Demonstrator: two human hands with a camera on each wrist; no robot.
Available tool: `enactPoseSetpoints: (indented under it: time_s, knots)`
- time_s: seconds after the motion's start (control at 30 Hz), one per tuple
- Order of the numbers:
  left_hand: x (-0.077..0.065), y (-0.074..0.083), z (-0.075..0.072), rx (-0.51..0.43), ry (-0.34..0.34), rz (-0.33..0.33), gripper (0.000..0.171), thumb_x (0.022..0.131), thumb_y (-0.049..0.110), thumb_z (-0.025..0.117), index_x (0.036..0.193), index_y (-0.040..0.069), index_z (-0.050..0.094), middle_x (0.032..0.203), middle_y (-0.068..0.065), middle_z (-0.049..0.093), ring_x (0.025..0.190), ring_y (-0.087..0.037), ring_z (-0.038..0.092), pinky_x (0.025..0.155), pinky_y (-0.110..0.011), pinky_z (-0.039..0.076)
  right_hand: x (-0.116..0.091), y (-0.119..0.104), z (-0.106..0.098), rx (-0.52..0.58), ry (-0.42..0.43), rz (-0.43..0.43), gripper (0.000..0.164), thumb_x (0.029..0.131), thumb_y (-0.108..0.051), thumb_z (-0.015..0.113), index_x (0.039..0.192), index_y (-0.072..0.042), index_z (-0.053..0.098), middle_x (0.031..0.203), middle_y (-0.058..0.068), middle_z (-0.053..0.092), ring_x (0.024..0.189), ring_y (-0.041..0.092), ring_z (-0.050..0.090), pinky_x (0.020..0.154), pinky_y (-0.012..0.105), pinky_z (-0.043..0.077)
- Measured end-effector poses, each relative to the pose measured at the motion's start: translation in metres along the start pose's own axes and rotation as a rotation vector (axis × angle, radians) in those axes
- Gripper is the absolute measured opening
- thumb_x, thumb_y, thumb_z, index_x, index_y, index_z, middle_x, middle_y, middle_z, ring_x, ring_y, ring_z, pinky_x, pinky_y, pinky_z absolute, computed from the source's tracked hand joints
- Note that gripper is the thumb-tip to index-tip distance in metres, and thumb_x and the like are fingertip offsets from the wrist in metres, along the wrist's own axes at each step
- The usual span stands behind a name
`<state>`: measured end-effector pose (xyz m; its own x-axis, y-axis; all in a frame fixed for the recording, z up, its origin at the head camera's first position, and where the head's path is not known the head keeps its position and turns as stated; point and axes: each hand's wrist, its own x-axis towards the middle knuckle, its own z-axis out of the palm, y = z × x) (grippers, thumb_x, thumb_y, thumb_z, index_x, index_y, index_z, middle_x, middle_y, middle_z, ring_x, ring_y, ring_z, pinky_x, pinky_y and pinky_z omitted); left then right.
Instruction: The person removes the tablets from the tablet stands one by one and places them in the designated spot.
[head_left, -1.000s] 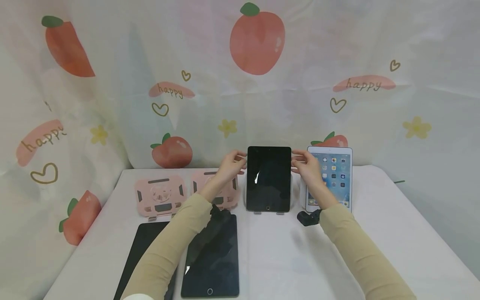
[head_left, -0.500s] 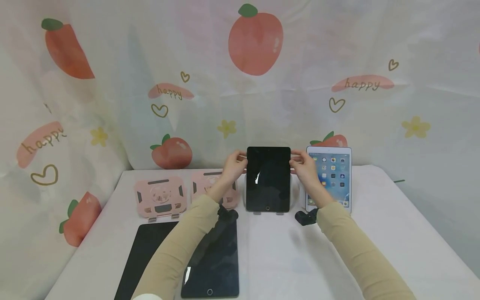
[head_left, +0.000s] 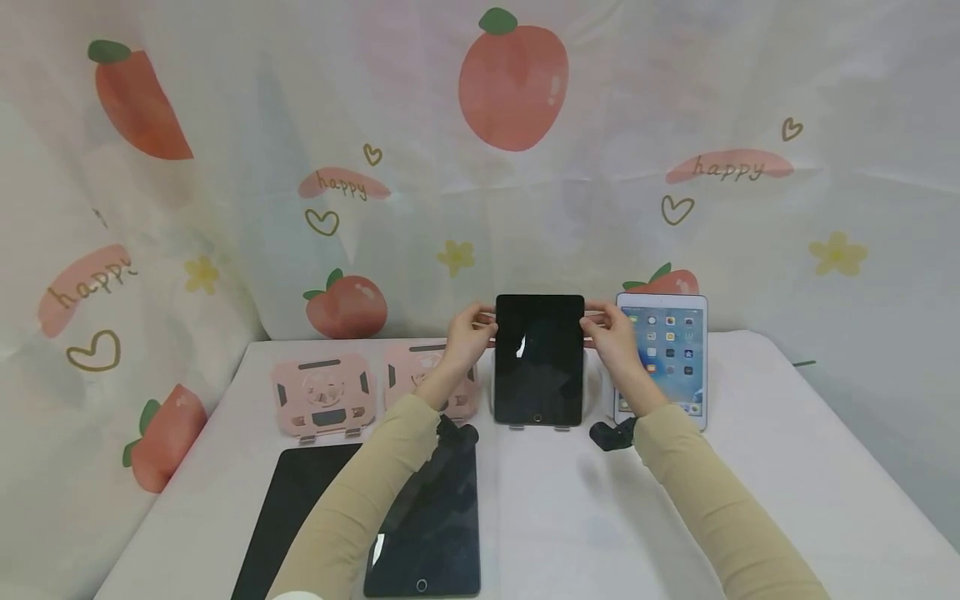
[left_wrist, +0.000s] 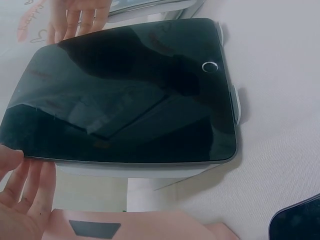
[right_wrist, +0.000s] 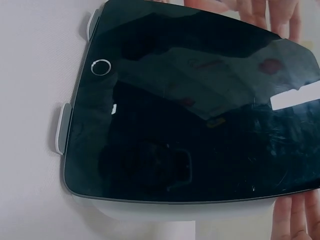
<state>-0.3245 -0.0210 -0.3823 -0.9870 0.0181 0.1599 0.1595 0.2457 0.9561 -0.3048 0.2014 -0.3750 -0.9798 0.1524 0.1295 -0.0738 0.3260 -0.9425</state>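
A black tablet (head_left: 538, 360) stands upright in the head view, leaning on a pale stand whose two lips (right_wrist: 63, 129) catch its lower edge. My left hand (head_left: 469, 335) holds its left side near the top, thumb at the front edge and fingers reaching behind. On the opposite side my right hand (head_left: 613, 340) grips the edge the same way. In the left wrist view the left thumb (left_wrist: 10, 159) lies right at the tablet's corner. Most of the stand is hidden behind the screen.
A white tablet (head_left: 686, 358) with a lit screen stands at right, partly behind my right forearm. Two pink stands (head_left: 324, 392) stand at left. Before them, two dark tablets (head_left: 427, 533) lie flat, partly under my left sleeve (head_left: 360, 492). A patterned cloth (head_left: 420, 92) hangs behind.
Over the last second both hands have closed in on the tablet's side edges, thumbs coming to the front. The tablet has stayed in place.
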Motion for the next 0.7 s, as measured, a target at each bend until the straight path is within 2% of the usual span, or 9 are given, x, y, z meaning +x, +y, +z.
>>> enactPoseSetpoints:
  time_s: [0.17,0.47,0.7]
  knots:
    - [-0.003,0.000,-0.001,-0.033,0.007,0.008,0.028,0.091,-0.002,0.059,0.118,0.001,0.063,0.103,-0.022,0.063,0.089,-0.030,0.068,0.073,-0.032,0.060,-0.002,-0.001,0.000,0.002,0.005,0.002,0.036,0.099,-0.014,0.050,0.133,-0.003,0.049,0.114,0.019,0.059,0.078,0.005,0.056,0.071,0.016,0.054]
    - [-0.010,0.004,-0.004,-0.068,-0.007,0.005,0.027,0.092,0.002,0.060,0.119,0.004,0.063,0.106,-0.021,0.063,0.096,-0.034,0.067,0.076,-0.033,0.059,-0.005,-0.003,0.000,0.041,0.022,-0.032,0.033,0.099,-0.012,0.051,0.130,-0.002,0.051,0.100,0.007,0.058,0.075,0.001,0.055,0.068,0.015,0.053]
    - [-0.012,0.005,-0.003,-0.071,0.005,0.006,0.026,0.092,0.003,0.060,0.117,0.005,0.063,0.103,-0.019,0.063,0.091,-0.028,0.067,0.076,-0.032,0.059,-0.008,-0.005,0.000,0.053,0.047,-0.022,0.031,0.098,-0.011,0.052,0.128,-0.002,0.052,0.101,0.008,0.059,0.075,0.002,0.057,0.073,0.021,0.055]
